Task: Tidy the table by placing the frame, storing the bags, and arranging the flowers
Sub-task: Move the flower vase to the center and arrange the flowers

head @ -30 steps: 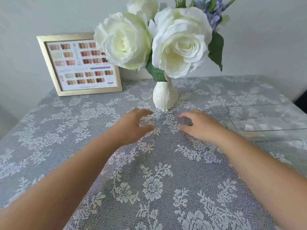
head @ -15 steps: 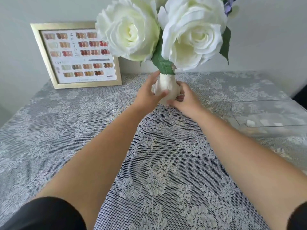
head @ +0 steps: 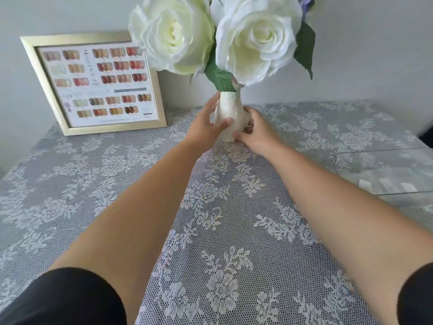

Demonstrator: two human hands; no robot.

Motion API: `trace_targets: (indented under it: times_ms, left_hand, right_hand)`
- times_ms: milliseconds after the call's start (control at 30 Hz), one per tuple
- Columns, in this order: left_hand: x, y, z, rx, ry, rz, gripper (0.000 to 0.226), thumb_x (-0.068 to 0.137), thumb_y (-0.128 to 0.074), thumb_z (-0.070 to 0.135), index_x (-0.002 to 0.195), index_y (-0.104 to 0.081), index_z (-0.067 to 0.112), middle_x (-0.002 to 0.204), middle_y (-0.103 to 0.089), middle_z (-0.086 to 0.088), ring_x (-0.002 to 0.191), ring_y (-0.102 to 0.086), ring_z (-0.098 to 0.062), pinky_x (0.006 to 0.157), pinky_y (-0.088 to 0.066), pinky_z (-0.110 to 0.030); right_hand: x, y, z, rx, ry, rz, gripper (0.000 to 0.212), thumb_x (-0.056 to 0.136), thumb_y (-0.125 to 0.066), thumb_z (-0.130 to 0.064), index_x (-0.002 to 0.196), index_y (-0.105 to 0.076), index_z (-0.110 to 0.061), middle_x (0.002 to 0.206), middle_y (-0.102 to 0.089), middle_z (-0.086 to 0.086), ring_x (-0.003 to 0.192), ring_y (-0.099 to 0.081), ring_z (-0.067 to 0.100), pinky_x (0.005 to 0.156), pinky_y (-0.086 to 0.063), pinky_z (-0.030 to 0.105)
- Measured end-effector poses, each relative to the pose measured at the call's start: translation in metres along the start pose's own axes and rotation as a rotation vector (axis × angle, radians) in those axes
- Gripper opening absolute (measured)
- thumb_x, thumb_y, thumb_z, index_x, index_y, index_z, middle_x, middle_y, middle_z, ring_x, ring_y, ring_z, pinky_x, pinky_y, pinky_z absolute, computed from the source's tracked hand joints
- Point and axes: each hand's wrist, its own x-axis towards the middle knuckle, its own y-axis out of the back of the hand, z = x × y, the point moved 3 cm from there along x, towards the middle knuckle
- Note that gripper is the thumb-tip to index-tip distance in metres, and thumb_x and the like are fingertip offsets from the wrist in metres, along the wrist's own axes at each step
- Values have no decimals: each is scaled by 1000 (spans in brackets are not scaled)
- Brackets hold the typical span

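Note:
A small white vase (head: 228, 109) stands upright near the table's far edge, holding large white roses (head: 253, 41) with green leaves and a bit of purple bloom at the top right. My left hand (head: 206, 124) wraps its left side and my right hand (head: 257, 132) cups its right side and base. A gold frame (head: 93, 84) with a colour-swatch chart leans against the wall at the back left.
A grey lace cloth (head: 210, 219) covers the table. A clear flat container (head: 386, 170) with small white pieces inside lies at the right edge. The wall runs close behind the vase and frame.
Both hands went from the cloth in front of the vase to gripping it, and the vase has shifted farther back toward the wall.

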Motion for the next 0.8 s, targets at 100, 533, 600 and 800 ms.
trace_targets:
  times_ms: [100, 533, 600, 800]
  left_hand:
    - [13, 0, -1, -3, 5, 10, 68, 90, -69, 25, 148, -33, 37, 134, -42, 16, 125, -51, -35, 95, -48, -45]
    - [9, -2, -8, 45, -7, 48, 75, 93, -64, 34, 151, -17, 43, 155, -30, -4, 126, -49, -25, 101, -46, -50]
    - [-1, 5, -6, 10, -9, 112, 77, 93, -64, 33, 151, -14, 46, 157, -28, -4, 127, -49, -27, 102, -45, -45]
    - [-38, 53, 16, -46, -160, 322, 81, 89, -70, 20, 151, -20, 30, 152, -31, 2, 124, -52, -17, 98, -49, -37]
  right_hand:
    - [14, -1, 2, 8, -8, -2, 79, 76, -79, -22, 142, -35, -29, 126, -61, 1, 101, -64, 17, 87, -54, 39]
    - [7, 5, -7, -31, 7, 64, 86, 83, -72, -21, 151, -19, -28, 151, -36, 0, 126, -48, 18, 102, -44, 40]
    - [-8, 14, -16, 16, 38, 125, 81, 83, -72, -22, 149, -25, -31, 148, -38, -4, 121, -49, 9, 99, -46, 37]
    - [-65, 61, -56, 189, 256, 407, 38, 80, -69, -35, 112, -49, -32, 116, -57, -8, 99, -55, -2, 90, -49, 25]
